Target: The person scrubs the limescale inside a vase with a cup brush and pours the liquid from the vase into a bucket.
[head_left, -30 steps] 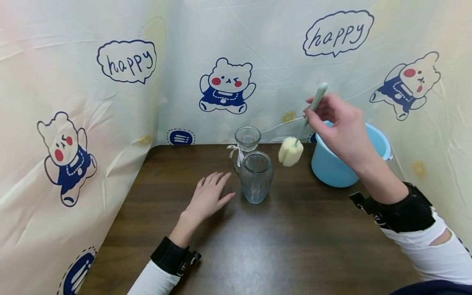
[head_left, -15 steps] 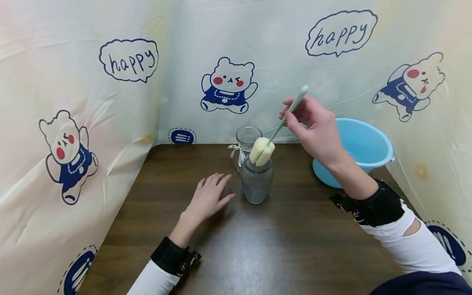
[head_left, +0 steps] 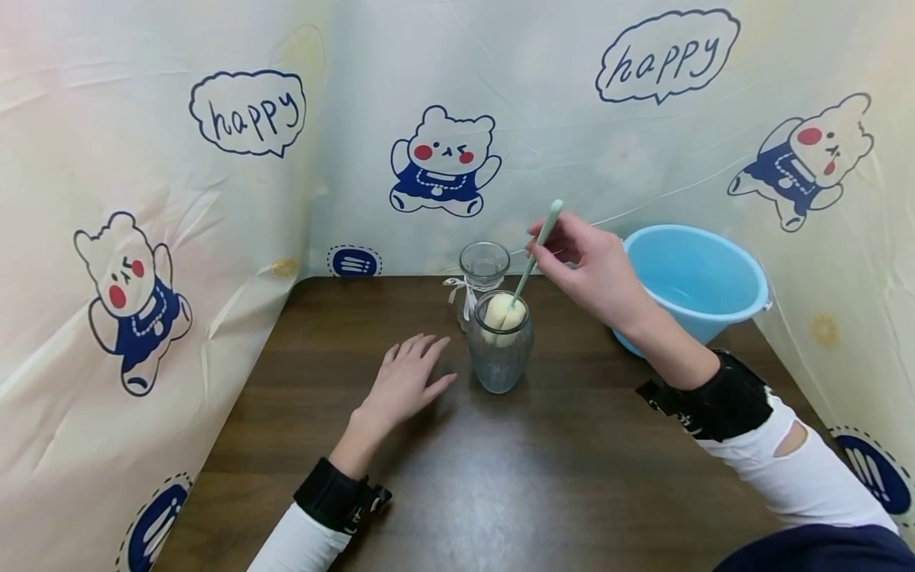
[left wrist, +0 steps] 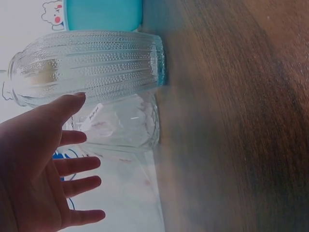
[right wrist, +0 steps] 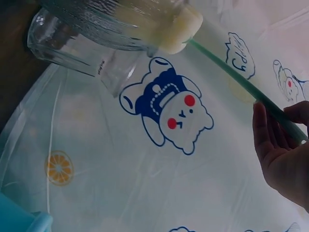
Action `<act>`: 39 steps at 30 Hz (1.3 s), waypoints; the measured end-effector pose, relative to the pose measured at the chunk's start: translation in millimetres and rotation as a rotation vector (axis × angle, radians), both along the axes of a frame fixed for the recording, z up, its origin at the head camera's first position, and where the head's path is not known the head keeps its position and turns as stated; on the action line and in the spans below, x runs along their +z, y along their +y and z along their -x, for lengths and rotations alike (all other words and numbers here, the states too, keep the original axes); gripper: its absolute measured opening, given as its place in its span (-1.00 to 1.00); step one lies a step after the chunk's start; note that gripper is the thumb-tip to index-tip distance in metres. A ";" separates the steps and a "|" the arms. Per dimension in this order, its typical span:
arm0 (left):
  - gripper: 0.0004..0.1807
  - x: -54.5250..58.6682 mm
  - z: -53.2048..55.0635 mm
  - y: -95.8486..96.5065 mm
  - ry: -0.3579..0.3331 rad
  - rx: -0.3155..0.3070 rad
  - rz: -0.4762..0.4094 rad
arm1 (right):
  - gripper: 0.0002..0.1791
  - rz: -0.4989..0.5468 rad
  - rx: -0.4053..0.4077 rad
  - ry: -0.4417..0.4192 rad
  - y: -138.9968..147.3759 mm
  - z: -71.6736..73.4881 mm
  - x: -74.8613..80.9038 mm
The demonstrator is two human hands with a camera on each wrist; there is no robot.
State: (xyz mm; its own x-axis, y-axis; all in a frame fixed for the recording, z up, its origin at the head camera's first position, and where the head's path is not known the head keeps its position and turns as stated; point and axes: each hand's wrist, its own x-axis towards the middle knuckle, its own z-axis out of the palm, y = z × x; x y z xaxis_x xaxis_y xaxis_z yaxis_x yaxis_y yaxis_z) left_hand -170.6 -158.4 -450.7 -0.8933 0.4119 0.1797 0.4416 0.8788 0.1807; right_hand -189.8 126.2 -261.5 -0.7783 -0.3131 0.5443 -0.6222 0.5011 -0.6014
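My right hand (head_left: 593, 274) pinches the pale green handle (head_left: 536, 250) of a sponge brush, tilted up to the right. Its cream sponge head (head_left: 504, 312) sits in the mouth of a ribbed clear glass jar (head_left: 502, 369). In the right wrist view, part of the sponge (right wrist: 186, 31) bulges past the jar's rim. My left hand (head_left: 403, 381) rests over the table left of the jar, fingers spread, holding nothing. The left wrist view has its thumb (left wrist: 72, 104) overlapping the jar's side (left wrist: 106, 60).
Right behind the jar stands a second clear glass jar (head_left: 484, 274) with a white ribbon bow (head_left: 468, 300) at its neck. A light blue bucket (head_left: 693, 266) stands at the back right, partly behind my right forearm. A printed cloth (head_left: 572, 79) hangs behind the brown table (head_left: 465, 492).
My right hand has carried the brush left from beside the bucket to above the jar, then lowered its sponge into the mouth. My left hand has stayed in place.
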 end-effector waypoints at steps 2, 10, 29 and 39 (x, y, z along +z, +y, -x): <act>-0.31 0.4 0.4 0.1 0.008 -0.001 0.002 | -0.75 -0.025 0.008 -0.002 -1.0 1.7 -5.9; -0.31 3.2 -1.0 0.6 0.019 -0.006 -0.006 | -0.83 -0.142 0.030 -0.057 -3.0 6.9 -33.7; -0.31 0.6 -5.3 1.7 0.018 -0.012 0.000 | -0.88 -0.250 -0.019 -0.201 1.9 6.0 -74.5; -0.32 -0.2 -3.3 3.1 0.042 -0.024 -0.035 | -0.81 -0.271 -0.050 -0.201 7.3 5.7 -73.1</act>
